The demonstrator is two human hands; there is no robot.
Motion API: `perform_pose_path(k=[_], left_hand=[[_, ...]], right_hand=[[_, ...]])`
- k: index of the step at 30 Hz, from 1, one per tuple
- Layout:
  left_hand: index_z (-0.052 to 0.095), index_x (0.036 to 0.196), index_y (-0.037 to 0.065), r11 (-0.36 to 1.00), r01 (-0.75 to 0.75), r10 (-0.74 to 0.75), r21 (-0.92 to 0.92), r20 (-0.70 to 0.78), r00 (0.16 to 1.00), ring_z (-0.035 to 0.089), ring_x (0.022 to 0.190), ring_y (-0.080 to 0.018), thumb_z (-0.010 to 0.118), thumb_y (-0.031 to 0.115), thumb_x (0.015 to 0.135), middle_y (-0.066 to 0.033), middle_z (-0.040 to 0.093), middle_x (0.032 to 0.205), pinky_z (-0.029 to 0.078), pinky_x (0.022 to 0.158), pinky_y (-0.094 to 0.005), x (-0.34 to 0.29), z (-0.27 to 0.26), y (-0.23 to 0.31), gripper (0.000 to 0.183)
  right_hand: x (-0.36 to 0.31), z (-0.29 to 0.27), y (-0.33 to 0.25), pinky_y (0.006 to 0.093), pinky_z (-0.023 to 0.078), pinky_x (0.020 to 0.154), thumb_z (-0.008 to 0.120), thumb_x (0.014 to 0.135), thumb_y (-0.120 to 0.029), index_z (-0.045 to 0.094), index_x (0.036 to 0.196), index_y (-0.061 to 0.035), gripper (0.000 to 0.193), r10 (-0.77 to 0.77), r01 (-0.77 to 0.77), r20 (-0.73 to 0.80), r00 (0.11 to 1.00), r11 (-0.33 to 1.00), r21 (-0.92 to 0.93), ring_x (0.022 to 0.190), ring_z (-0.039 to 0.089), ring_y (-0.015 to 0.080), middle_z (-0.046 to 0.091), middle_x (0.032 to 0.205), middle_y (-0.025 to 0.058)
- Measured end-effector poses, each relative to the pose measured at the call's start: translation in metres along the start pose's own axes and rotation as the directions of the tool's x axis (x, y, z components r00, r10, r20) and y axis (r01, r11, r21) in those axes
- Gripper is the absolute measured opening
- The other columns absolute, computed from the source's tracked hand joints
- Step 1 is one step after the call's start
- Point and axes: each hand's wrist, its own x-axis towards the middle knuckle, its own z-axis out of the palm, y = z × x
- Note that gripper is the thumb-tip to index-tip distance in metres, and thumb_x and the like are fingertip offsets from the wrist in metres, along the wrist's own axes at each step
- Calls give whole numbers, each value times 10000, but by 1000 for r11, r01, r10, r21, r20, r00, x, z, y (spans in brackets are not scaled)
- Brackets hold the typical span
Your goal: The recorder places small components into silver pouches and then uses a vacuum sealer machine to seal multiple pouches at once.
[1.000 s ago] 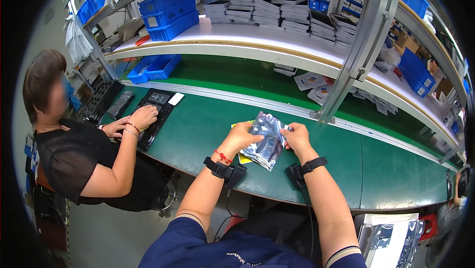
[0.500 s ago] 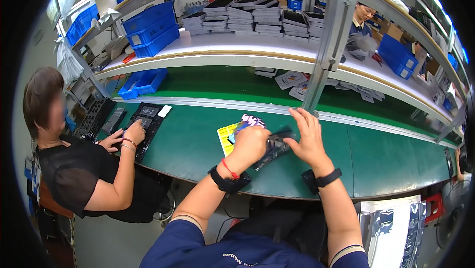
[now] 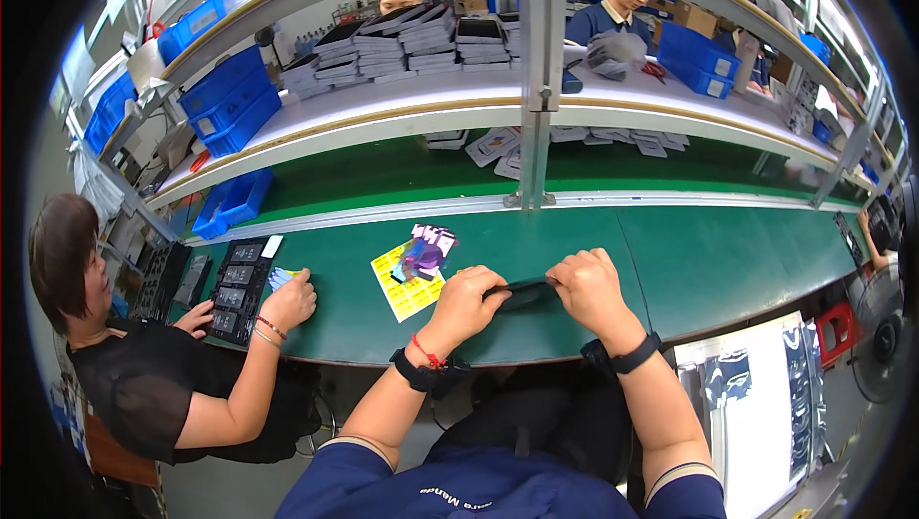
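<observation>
My left hand [image 3: 467,299] and my right hand [image 3: 587,286] pinch opposite ends of a thin black plastic piece [image 3: 526,295]. It is stretched between them just above the green bench. The fingers of both hands are closed, and its exact kind is not clear. Beyond my left hand lies a yellow label sheet [image 3: 415,304]. On that sheet's far part rests a small pile of purple, white and blue printed pieces [image 3: 431,249].
A co-worker at my left handles a small blue-and-yellow thing [image 3: 281,277] beside a black tray [image 3: 251,249] of dark rectangular parts. A metal post [image 3: 536,150] rises at the bench's back. Above it, a shelf holds blue bins [image 3: 227,102] and stacked flat grey boxes [image 3: 426,43].
My right hand has gone from spread fingers to a pinch, and the black piece now spans both hands. My view has shifted right. The co-worker's hand has moved off the tray.
</observation>
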Motion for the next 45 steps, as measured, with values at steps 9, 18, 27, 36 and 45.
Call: perform_pose_path(k=[9,18,27,36,45], left_hand=[[674,774,34,998,-52,52,24,-14,999,608,752,-294,701,52,717,-99,635,752,482,680,-379,2,9,-1,66],[663,781,35,930,-354,368,-103,257,893,612,739,-290,679,6,683,-97,638,755,477,685,-362,36,2,40,104],[480,1307,64,560,262,-221,-786,163,962,585,996,-218,680,143,831,-110,594,1097,499,824,-360,11,100,77,522],[490,1273,14,-517,854,506,-67,781,367,605,1078,-299,621,307,879,-155,601,1187,468,962,-478,-46,195,133,508],[492,1254,-28,-239,968,451,-83,873,186,639,1013,-262,558,-35,839,-156,625,1126,505,922,-411,-42,200,160,420]], right_hand=[[-11,5,10,369,426,705,647,718,-87,687,759,-86,58,101,-105,180,978,994,9,766,597,250,653,763,51],[-5,-59,-17,424,495,678,701,748,-190,677,870,-43,193,102,-223,562,821,963,151,755,628,360,653,785,171],[-90,-127,-1,336,488,600,647,852,-181,679,840,36,219,645,-826,553,527,543,152,612,615,181,653,707,164],[-191,-126,-41,266,497,618,603,900,-140,655,913,44,192,965,-609,204,165,-62,790,682,606,104,675,813,64],[-234,-162,-48,227,396,497,729,804,-134,616,770,-7,174,989,-874,124,79,9,485,600,541,59,627,689,45]])
